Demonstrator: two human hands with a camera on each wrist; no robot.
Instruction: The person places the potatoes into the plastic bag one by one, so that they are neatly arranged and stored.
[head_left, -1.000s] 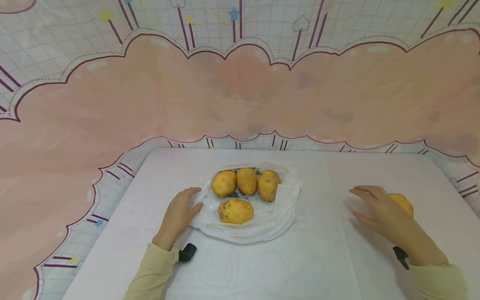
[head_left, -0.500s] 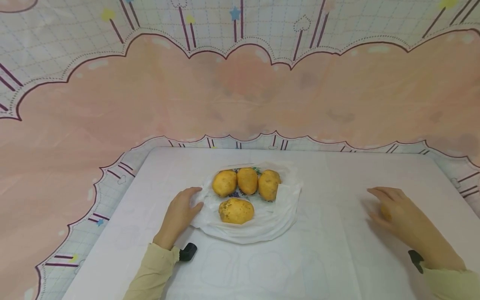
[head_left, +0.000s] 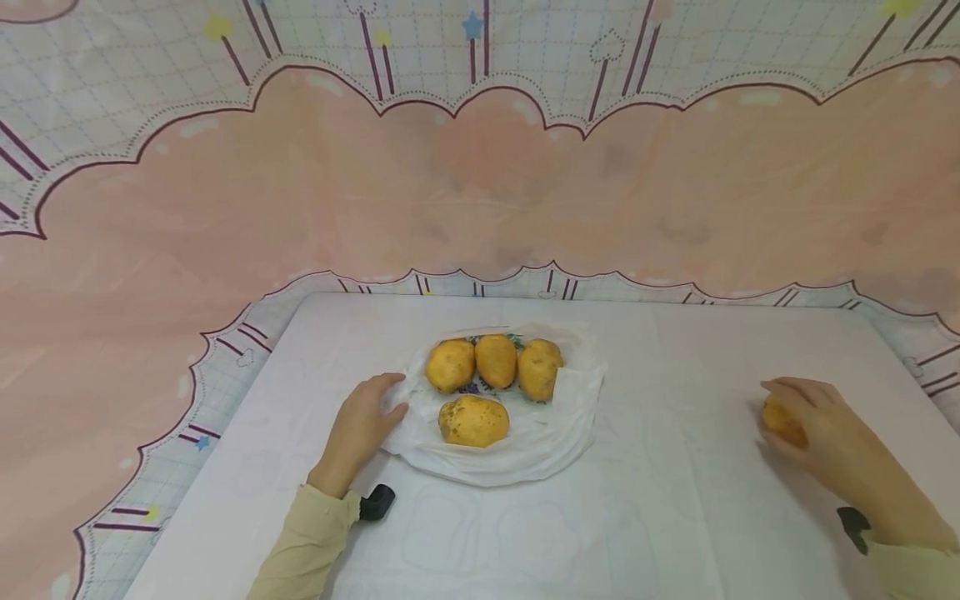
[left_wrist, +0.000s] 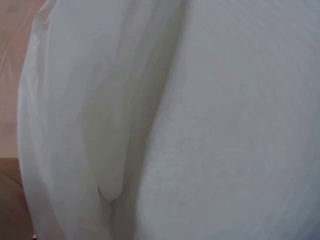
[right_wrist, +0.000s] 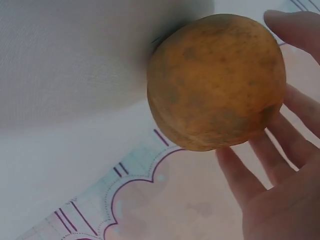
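Observation:
At the left edge of a white plastic bag [head_left: 517, 467], spread out and open on the table, rests the left hand [head_left: 362, 425]. Its thumb and forefinger stand apart at the bag's rim; the other fingers are hidden. The left wrist view is filled mostly by the bag's thin film [left_wrist: 75, 110]. Inside the bag lie several yellow potatoes [head_left: 472, 421], three along the back and one in front. Far to the right, the right hand [head_left: 828, 433] cups another potato [head_left: 783, 421] on the table. Seen from the right wrist, spread fingers [right_wrist: 272, 160] touch this potato's far side, thumb close at its edge.
A white cover lies over the table [head_left: 637, 517]. Behind it hangs a peach and white cloth backdrop [head_left: 480, 192] printed with scalloped lines and stars. Some blue and green print [head_left: 471, 388] shows between the potatoes in the bag.
The right hand has moved to the right and closed in around the lone potato, which has stayed in place. Neither the left hand nor the bag has visibly moved.

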